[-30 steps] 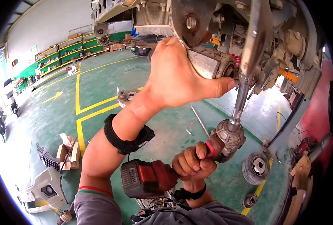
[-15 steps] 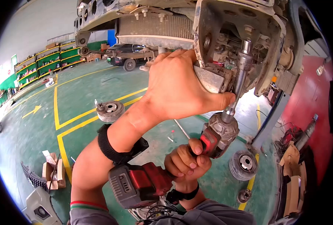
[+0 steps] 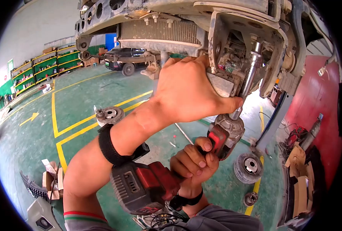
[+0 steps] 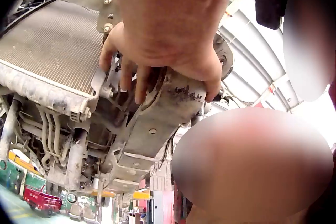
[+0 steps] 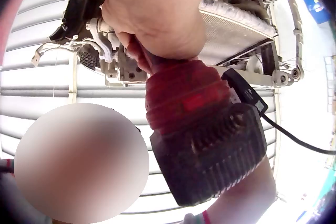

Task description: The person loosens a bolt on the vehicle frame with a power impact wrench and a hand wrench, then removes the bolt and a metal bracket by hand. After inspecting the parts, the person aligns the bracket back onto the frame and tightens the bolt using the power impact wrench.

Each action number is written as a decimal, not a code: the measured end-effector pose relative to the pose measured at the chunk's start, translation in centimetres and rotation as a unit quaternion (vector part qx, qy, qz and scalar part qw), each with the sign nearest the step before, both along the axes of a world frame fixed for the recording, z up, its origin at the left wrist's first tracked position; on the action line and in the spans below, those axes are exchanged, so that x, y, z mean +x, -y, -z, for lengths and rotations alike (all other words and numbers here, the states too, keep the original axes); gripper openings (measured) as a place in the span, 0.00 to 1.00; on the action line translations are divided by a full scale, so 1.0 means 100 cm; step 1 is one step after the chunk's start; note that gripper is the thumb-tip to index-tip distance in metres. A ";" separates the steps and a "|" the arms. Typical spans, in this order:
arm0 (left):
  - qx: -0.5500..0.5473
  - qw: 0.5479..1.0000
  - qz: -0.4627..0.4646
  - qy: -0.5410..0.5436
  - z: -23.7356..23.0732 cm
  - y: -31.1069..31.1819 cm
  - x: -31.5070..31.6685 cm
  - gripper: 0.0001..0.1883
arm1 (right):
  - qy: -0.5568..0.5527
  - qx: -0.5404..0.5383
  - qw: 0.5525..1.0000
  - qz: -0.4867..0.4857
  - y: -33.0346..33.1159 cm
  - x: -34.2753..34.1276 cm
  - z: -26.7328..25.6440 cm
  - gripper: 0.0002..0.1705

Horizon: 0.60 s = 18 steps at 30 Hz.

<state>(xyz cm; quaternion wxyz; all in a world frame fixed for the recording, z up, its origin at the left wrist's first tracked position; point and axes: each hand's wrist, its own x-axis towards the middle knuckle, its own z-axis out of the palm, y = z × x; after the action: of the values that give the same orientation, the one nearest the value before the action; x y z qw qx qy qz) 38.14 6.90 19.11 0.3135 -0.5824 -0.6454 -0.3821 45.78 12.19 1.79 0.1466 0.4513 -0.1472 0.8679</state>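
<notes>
My left hand [image 3: 186, 90] grips the end of a dirty metal frame rail [image 3: 221, 84] under a raised vehicle. In the left wrist view its fingers go down one side of the rail [image 4: 152, 129] and the thumb lies on the other. Low in the head view, my right hand [image 3: 196, 163] holds a red and black cordless impact wrench [image 3: 150, 181] by its handle. A long steel extension [image 3: 250, 77] rises from the wrench past my left thumb, overlapping the thumb tip. Its upper end, a socket [image 3: 257, 48], points up close under a bolt [image 3: 254, 37] inside the bracket.
A radiator [image 3: 159, 32] hangs left of the bracket. On the green floor are a wheel hub [image 3: 110, 115], a wheel [image 3: 248, 168] and a small metal part [image 3: 251, 198]. A lift post [image 3: 275, 119] stands at right; a cable [image 5: 294, 137] trails near the wrench battery.
The upper end of the extension has come from close before the camera to inside the bracket, under the bolt. The head view has shifted. Both hands keep their hold.
</notes>
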 end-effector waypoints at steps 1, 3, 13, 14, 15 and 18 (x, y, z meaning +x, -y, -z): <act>-0.001 1.000 0.003 0.001 0.001 -0.002 -0.001 0.33 | -0.002 0.001 1.000 -0.001 0.001 0.000 0.000 0.10; 0.055 0.998 0.002 -0.024 0.003 -0.004 -0.003 0.33 | 0.001 0.002 1.000 0.003 0.001 0.000 0.000 0.10; 0.013 1.000 0.001 0.003 0.004 0.005 0.001 0.37 | 0.008 0.021 0.999 0.031 0.012 0.007 0.004 0.10; 0.005 1.000 -0.005 0.007 0.003 0.007 0.001 0.37 | 0.008 0.020 0.999 0.034 0.014 0.007 0.003 0.10; -0.002 1.000 -0.012 0.011 0.002 0.007 0.002 0.38 | 0.011 0.021 0.999 0.036 0.014 0.008 0.002 0.10; -0.020 0.999 -0.019 0.017 0.001 0.010 0.005 0.39 | 0.017 0.020 0.999 0.040 0.017 0.012 0.001 0.10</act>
<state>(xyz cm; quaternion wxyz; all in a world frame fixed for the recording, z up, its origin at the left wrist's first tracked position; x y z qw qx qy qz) 38.63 5.87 19.00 0.2979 -0.5693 -0.6692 -0.3732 46.95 10.51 1.68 0.1698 0.4332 -0.1855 0.8655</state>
